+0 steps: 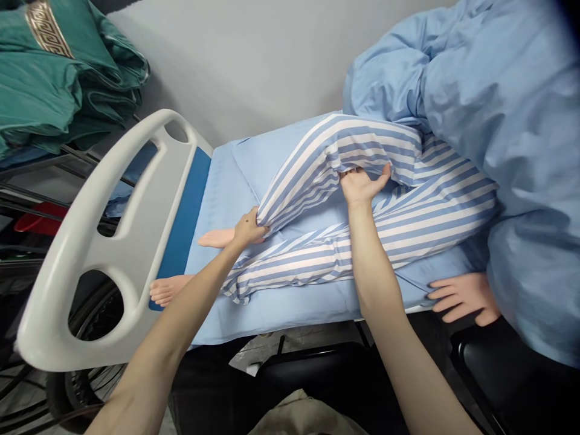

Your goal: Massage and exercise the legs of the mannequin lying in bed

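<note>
A manikin's legs in blue-and-white striped trousers point(308, 257) lie along the bed. The far leg point(362, 136) is bent, its knee raised off the sheet. My left hand point(250, 227) is closed round that leg's ankle at the trouser cuff, with the bare far foot point(216, 238) poking out beyond it. Under the bent knee, my right hand point(362, 183) supports the leg from below, palm up and thumb spread; its fingertips are partly hidden by the fabric. The near leg rests flat, its bare foot point(170, 290) partly behind my left forearm.
A white bed end board point(97, 235) with cut-outs stands at the left. A light-blue quilt point(521, 121) is bunched at the right, a manikin hand point(469, 297) sticking out from it. Green folded cloth point(40, 78) sits on a rack. Black chairs point(317, 374) stand close in front.
</note>
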Available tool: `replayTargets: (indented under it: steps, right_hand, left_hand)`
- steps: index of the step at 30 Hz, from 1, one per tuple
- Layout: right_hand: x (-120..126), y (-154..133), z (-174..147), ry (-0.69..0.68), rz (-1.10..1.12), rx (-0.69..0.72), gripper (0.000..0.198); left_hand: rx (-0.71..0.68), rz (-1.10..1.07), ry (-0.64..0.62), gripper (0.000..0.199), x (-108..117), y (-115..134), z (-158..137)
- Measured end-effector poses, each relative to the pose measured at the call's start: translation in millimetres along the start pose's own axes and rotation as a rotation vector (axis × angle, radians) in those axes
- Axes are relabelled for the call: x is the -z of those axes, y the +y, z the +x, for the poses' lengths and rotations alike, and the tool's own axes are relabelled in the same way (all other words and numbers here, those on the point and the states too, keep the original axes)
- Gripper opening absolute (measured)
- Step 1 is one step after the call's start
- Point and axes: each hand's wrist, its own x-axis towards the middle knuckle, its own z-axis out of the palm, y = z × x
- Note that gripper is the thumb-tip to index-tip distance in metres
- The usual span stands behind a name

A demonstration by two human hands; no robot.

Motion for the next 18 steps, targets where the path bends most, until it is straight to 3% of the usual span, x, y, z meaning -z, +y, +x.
replayTargets:
  steps: [10,18]
  right_hand:
    - [16,29,8,0.157,-0.123,-0.025,0.042]
    - [35,41,15,0.194,-0.139,-0.051,0.039]
  left_hand:
    - [-0.056,0.268,-0.036,0.055,23,-54,-15]
    - [-0.128,0.330,-0.136,0.059,33,-60,-9]
